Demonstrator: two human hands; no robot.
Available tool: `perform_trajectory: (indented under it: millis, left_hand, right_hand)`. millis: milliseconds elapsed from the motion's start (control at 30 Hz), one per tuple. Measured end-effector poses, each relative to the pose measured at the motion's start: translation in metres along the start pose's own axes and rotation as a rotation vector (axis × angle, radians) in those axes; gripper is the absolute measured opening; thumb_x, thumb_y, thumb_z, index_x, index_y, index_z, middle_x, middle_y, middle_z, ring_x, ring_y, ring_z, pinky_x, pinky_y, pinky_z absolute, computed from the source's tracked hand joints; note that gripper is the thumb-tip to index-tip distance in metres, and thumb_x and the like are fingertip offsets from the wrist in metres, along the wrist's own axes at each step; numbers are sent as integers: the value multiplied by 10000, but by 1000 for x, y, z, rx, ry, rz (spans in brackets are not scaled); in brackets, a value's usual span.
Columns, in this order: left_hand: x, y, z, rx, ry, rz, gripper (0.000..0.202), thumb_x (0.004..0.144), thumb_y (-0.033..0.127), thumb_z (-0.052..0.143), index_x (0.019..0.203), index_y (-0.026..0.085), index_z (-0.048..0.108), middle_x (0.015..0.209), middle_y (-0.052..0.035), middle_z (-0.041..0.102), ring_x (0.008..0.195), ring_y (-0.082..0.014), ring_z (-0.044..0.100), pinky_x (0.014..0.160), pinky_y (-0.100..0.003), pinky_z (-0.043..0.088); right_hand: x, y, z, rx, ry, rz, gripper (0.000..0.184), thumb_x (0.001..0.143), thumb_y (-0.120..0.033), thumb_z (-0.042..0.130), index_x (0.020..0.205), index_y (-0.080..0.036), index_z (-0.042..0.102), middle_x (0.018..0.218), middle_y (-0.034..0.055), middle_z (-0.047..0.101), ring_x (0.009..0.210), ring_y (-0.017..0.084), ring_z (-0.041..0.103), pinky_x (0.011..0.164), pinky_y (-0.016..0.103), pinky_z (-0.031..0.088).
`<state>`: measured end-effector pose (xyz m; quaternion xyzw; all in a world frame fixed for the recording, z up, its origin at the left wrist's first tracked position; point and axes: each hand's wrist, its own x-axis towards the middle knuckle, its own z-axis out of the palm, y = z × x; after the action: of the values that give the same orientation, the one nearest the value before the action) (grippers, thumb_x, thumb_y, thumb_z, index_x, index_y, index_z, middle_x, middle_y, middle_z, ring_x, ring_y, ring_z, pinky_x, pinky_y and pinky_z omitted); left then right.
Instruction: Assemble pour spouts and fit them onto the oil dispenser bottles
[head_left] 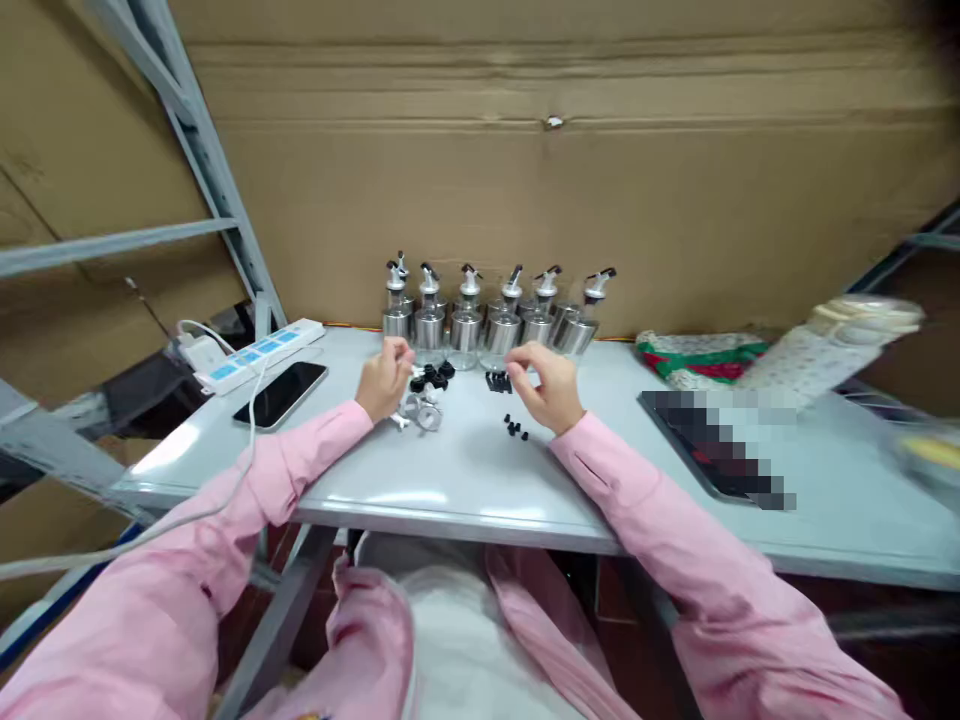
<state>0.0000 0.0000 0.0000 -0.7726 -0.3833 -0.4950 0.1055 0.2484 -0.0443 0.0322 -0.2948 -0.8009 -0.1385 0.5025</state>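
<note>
My left hand (384,380) is closed with its fingers curled, beside a small pile of black caps (433,376) and silver-grey spout parts (426,414). Anything inside its fingers is hidden. My right hand (549,386) is also closed, thumb and forefinger together, just right of a row of short black pieces (497,381); I cannot make out what is in the pinch. Tiny black plugs (514,427) lie on the table below that hand. Behind both hands stand several steel-and-glass oil bottles (466,325) with pouring spouts on top.
On the grey table (450,475), a phone (282,394) and a white power strip (262,356) lie at left, a cable (251,450) crossing my left arm. At right are a dark tablet (697,440), a patterned cloth (701,355) and a pale cylindrical container (821,350). Cardboard (480,190) stands behind.
</note>
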Motion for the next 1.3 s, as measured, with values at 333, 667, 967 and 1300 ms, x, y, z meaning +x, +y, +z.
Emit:
perform_trajectory:
  millis: [333, 667, 967, 1300]
  left_hand:
    - [-11, 56, -3, -187, -21, 413, 271, 859, 302, 495, 1058, 186, 353, 846, -25, 591, 676, -121, 536, 681, -280, 416]
    - [-11, 40, 0, -148, -231, 516, 328, 844, 466, 469, 992, 174, 447, 832, -32, 631, 745, -131, 584, 731, -294, 405]
    - [-15, 47, 2, -72, -399, 789, 348, 876, 458, 401, 954, 167, 575, 679, -28, 602, 621, -123, 535, 650, -250, 387]
    - [-20, 53, 7, -75, -483, 739, 366, 900, 428, 355, 951, 126, 556, 677, -38, 616, 576, -129, 515, 648, -257, 391]
  right_hand:
    - [-3, -29, 16, 5, -157, -106, 161, 858, -296, 468, 839, -161, 553, 590, -2, 581, 519, 91, 518, 546, 204, 373]
    - [-5, -24, 15, 81, -378, -26, 284, 927, -297, 277, 872, -160, 519, 659, 34, 615, 561, 115, 547, 557, 216, 371]
    - [-7, -31, 15, 112, -577, 9, 300, 911, -295, 319, 824, -153, 568, 562, 23, 604, 497, 113, 532, 524, 210, 327]
    - [-2, -9, 13, 166, -549, 209, 339, 889, -338, 375, 770, -142, 625, 607, 28, 614, 515, 93, 493, 546, 206, 340]
